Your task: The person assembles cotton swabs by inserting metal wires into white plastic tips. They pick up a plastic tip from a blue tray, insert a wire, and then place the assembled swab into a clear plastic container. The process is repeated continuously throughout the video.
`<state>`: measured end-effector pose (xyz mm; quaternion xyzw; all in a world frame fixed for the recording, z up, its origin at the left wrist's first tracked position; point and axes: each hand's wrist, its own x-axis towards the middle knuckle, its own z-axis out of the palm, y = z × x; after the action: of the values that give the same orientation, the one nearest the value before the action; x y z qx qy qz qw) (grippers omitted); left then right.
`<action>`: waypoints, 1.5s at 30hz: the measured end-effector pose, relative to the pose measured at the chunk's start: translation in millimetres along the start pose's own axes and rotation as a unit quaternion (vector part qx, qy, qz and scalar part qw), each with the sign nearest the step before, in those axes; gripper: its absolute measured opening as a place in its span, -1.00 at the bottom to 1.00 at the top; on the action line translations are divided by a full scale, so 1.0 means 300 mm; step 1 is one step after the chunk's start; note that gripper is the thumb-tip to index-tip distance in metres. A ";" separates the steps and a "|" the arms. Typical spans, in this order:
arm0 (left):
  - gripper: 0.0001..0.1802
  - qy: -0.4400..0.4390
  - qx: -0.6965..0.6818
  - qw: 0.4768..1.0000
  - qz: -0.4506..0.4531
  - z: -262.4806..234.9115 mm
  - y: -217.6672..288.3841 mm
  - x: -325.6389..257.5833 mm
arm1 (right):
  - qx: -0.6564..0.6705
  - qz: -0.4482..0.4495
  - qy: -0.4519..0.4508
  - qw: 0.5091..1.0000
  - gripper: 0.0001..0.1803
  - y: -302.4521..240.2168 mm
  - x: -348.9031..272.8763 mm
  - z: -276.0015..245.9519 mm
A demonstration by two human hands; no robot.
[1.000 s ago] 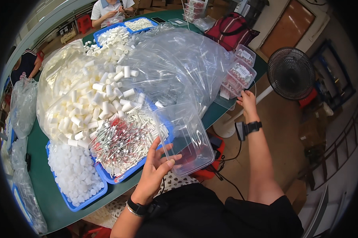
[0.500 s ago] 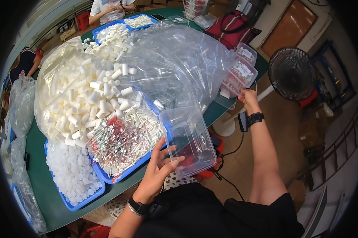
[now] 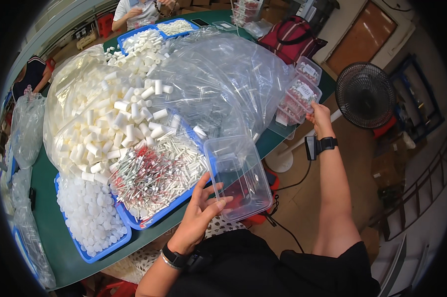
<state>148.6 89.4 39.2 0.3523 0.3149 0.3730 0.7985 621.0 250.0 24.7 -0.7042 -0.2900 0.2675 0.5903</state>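
My left hand (image 3: pixel 199 212) grips the edge of a clear plastic box (image 3: pixel 243 171), tilted above the table's near edge. The box looks empty, and the table edge shows through it. At the right side of the table my right hand (image 3: pixel 320 117) has its fingers closed at the corner of a filled clear plastic box (image 3: pixel 302 93). That box has a pale label and small red and white pieces inside, and it sits in a group of similar boxes. The fingertips are partly hidden. Left of the empty box, a blue tray (image 3: pixel 156 218) holds a heap of thin white, red and silvery sticks (image 3: pixel 144 178).
White foam cylinders (image 3: pixel 109 128) spill from a large bag. A blue tray (image 3: pixel 92 256) holds translucent caps. A big clear bag (image 3: pixel 223 74) covers the table's middle. A maroon bag (image 3: pixel 292 37), a fan (image 3: pixel 365 94) and cables stand to the right. Two people sit at far sides.
My right hand has moved slightly right and up at the filled boxes, whose position has shifted a little. My left hand still holds the empty box, nearly unmoved.
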 end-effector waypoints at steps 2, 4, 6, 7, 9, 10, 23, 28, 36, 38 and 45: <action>-0.16 -0.009 -0.007 1.000 0.000 -0.002 -0.010 0.008 | -0.008 -0.013 -0.012 1.000 -0.66 0.004 0.045 -0.047; -0.16 -0.011 -0.008 1.000 0.000 -0.004 -0.012 0.005 | 0.010 -0.016 -0.014 1.000 -0.68 0.010 0.049 -0.056; -0.16 -0.008 -0.005 1.000 0.000 -0.007 -0.011 0.001 | 0.045 -0.002 -0.021 0.999 -0.71 0.011 0.030 -0.044; -0.16 -0.003 -0.002 1.000 0.001 -0.010 -0.010 -0.004 | 0.072 0.013 -0.029 0.997 -0.73 -0.014 -0.006 -0.023; -0.16 -0.005 0.001 1.000 -0.001 -0.011 -0.011 -0.008 | 0.089 0.029 -0.006 0.996 -0.75 -0.007 -0.027 -0.026; -0.16 -0.010 0.001 1.000 -0.003 -0.013 -0.014 -0.005 | 0.082 0.029 0.023 0.996 -0.75 0.029 -0.013 -0.035; -0.15 -0.011 0.015 1.000 -0.022 -0.012 -0.018 0.007 | 0.004 0.053 -0.035 0.998 -0.83 0.100 0.002 -0.008; -0.17 -0.011 -0.003 1.000 -0.020 -0.002 -0.019 0.014 | 0.060 0.048 -0.053 0.996 -0.86 0.081 -0.004 -0.073; -0.17 -0.032 0.008 0.999 -0.026 0.012 -0.036 0.036 | 0.121 -0.025 -0.133 0.983 -0.76 -0.089 -0.129 -0.167; -0.17 -0.036 0.012 0.999 -0.025 0.023 -0.040 0.043 | 0.124 -0.036 -0.155 0.979 -0.63 -0.131 -0.178 -0.171; -0.16 -0.059 0.031 0.998 -0.011 0.026 -0.054 0.058 | 0.172 -0.056 -0.240 0.954 -0.61 -0.144 -0.251 -0.176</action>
<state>170.0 93.4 26.4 0.3947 0.2823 0.3327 0.8086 603.1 165.8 78.4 -0.4897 -0.4120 0.4411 0.6293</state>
